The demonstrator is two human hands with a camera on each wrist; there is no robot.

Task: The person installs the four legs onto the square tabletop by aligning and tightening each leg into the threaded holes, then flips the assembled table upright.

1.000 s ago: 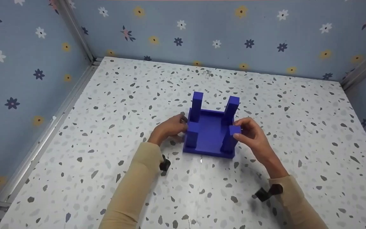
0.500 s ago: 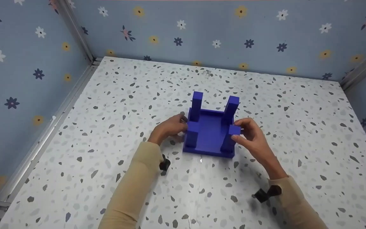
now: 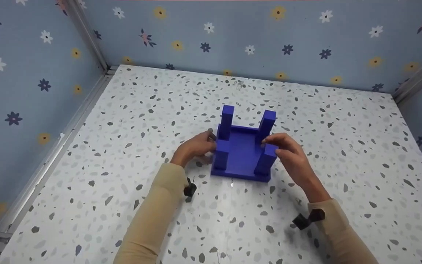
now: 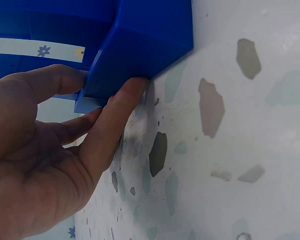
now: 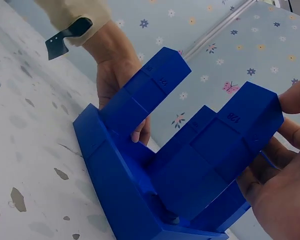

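Observation:
A small blue table-like piece (image 3: 242, 152) stands on the tabletop with its square base down and several thick legs pointing up from the corners. My left hand (image 3: 196, 145) grips the left side of the base; in the left wrist view its fingertips (image 4: 135, 87) lie against the wall close to the table surface. With thumb and fingers, my right hand (image 3: 294, 157) pinches the near right leg (image 3: 267, 160) near its top. In the right wrist view that leg (image 5: 233, 135) bears a raised "128", the thumb (image 5: 297, 97) at its top corner and the other fingers behind it.
White speckled tabletop (image 3: 159, 102) surrounds the piece on every side. Blue flowered walls (image 3: 225, 36) stand behind it and at both sides, with a metal rail (image 3: 60, 146) along the left edge. Black wrist mounts (image 3: 189, 190) sit at both cuffs.
My right hand has shifted its hold on the near right leg: the thumb moved from the front to the right corner, and the forefinger reaches farther left behind it. Left hand and piece stay put.

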